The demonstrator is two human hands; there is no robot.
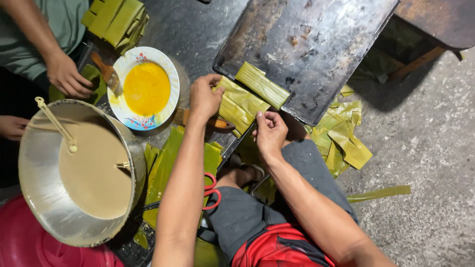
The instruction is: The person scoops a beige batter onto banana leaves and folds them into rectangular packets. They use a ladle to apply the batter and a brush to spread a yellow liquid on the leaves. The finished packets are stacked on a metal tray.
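Observation:
A folded green banana-leaf parcel [241, 105] lies at the near corner of a dark metal tray [316, 44]. My left hand [204, 97] presses on the parcel's left end. My right hand [269, 131] pinches its near right edge with thumb and fingers. A second folded leaf parcel [262, 85] rests on the tray just beyond the first, touching it.
A plate of yellow liquid [146, 89] with a brush [106, 71] stands left of my hands. A big metal pot of beige batter [81, 170] holds a ladle. Red-handled scissors [212, 192], leaf scraps [344, 138], stacked leaves [116, 20] and another person's hand [67, 76] are nearby.

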